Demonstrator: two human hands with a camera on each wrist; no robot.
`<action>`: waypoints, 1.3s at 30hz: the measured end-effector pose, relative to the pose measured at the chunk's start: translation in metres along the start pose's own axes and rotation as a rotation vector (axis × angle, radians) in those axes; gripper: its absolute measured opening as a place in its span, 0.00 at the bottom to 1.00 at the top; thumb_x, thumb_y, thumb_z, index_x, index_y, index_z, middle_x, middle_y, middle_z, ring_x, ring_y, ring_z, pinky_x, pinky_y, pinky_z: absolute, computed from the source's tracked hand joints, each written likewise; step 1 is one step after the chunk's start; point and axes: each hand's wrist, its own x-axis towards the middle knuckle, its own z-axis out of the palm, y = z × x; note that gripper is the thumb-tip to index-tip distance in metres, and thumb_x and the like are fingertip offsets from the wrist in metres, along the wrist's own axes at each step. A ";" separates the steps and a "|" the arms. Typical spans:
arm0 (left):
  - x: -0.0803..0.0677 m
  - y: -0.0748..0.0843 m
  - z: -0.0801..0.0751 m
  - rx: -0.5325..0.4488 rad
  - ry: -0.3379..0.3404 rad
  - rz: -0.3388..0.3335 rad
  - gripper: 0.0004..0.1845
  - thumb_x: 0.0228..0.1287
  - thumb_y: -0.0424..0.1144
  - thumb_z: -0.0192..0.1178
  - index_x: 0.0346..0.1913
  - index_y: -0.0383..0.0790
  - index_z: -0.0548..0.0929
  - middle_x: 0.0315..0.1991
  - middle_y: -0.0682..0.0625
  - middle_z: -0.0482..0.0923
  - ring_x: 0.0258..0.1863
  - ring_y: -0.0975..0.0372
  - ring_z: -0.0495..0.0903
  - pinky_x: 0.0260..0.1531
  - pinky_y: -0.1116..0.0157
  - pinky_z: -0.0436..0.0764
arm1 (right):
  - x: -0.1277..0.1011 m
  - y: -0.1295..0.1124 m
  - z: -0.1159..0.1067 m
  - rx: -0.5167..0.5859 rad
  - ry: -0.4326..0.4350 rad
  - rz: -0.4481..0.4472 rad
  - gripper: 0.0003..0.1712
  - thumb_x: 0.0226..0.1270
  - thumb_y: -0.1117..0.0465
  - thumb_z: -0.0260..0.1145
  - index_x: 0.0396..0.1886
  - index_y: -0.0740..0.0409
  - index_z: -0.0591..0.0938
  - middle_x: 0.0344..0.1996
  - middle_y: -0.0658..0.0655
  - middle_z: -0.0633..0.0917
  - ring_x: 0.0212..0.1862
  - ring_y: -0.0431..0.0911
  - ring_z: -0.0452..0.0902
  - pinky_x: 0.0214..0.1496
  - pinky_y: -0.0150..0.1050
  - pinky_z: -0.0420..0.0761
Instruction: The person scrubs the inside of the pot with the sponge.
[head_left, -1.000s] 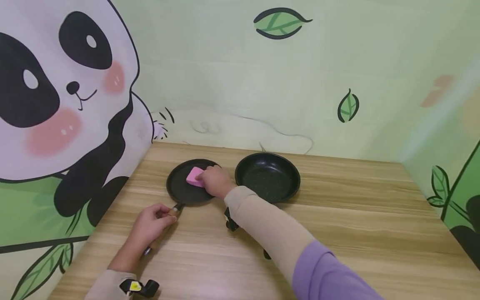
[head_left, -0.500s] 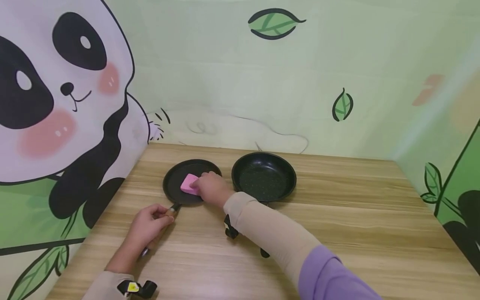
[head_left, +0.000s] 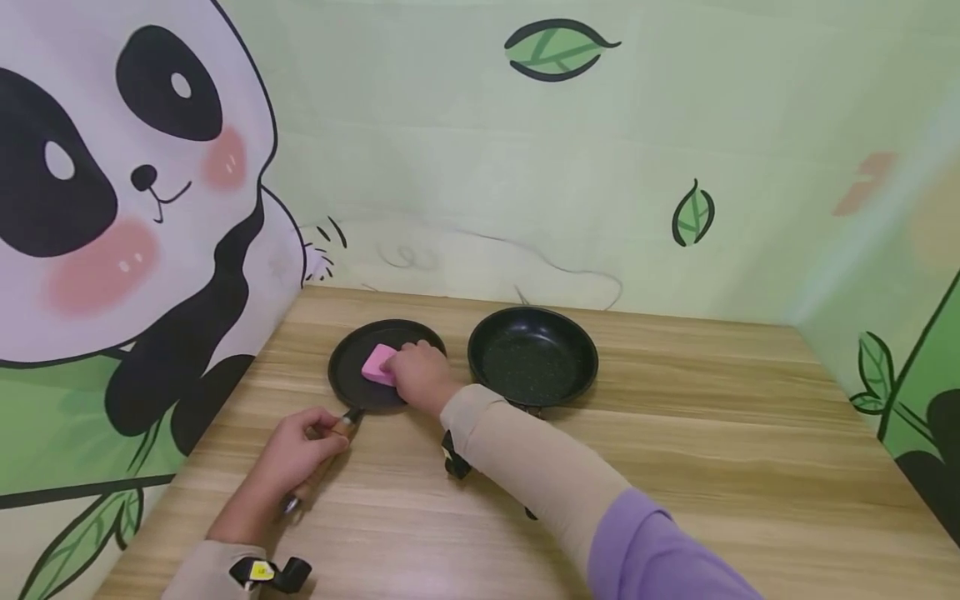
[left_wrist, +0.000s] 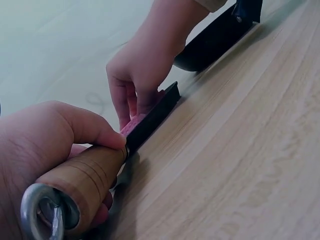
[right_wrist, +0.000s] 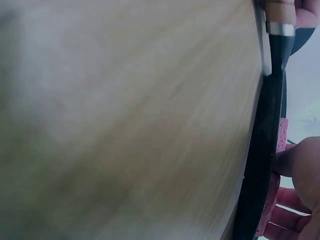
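Observation:
A flat, shallow black frying pan (head_left: 352,367) lies at the left of the table. My left hand (head_left: 296,450) grips its wooden handle (left_wrist: 87,182), which ends in a metal hanging loop (left_wrist: 37,210). Over the pan, my right hand (head_left: 423,375) holds a pink sponge (head_left: 378,365) between fingers and thumb, down on the pan's surface. In the right wrist view the sponge (right_wrist: 272,200) shows just above the pan's dark side wall (right_wrist: 262,150), with fingers spread along it. Part of the sponge is hidden beneath the right hand.
A deeper black frying pan (head_left: 532,354) stands right of the flat one, its handle mostly hidden under the right forearm. The wood-grain table (head_left: 712,433) meets a green wall (head_left: 450,167) printed with a panda and leaves.
My right hand has slid the sponge a little left and nearer across the flat pan. The left hand keeps its hold on the handle; the head view shifts slightly.

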 end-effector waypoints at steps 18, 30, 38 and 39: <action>-0.004 0.001 0.002 0.006 0.026 -0.026 0.10 0.61 0.36 0.69 0.43 0.35 0.84 0.35 0.46 0.80 0.35 0.56 0.76 0.36 0.61 0.74 | 0.027 0.011 0.006 -0.008 0.008 0.140 0.17 0.79 0.59 0.57 0.56 0.40 0.87 0.49 0.53 0.87 0.50 0.51 0.79 0.55 0.46 0.79; -0.001 0.000 0.003 -0.009 0.034 0.015 0.09 0.59 0.35 0.69 0.40 0.35 0.84 0.33 0.47 0.80 0.33 0.57 0.75 0.34 0.62 0.74 | 0.035 0.015 0.007 -0.042 -0.009 0.164 0.16 0.79 0.58 0.56 0.55 0.42 0.87 0.49 0.52 0.87 0.48 0.49 0.79 0.55 0.45 0.79; -0.001 -0.001 0.002 -0.019 0.036 -0.001 0.09 0.61 0.36 0.69 0.41 0.34 0.85 0.34 0.46 0.79 0.34 0.57 0.75 0.34 0.62 0.74 | 0.029 0.011 0.002 0.002 0.001 0.100 0.17 0.77 0.57 0.58 0.57 0.39 0.87 0.50 0.53 0.87 0.51 0.50 0.79 0.57 0.45 0.78; -0.001 -0.001 0.002 -0.019 0.038 -0.003 0.09 0.61 0.36 0.69 0.41 0.34 0.85 0.34 0.46 0.79 0.34 0.56 0.75 0.34 0.62 0.74 | 0.027 0.009 0.000 0.003 -0.002 0.091 0.17 0.77 0.57 0.58 0.57 0.39 0.86 0.51 0.53 0.87 0.51 0.51 0.79 0.57 0.45 0.77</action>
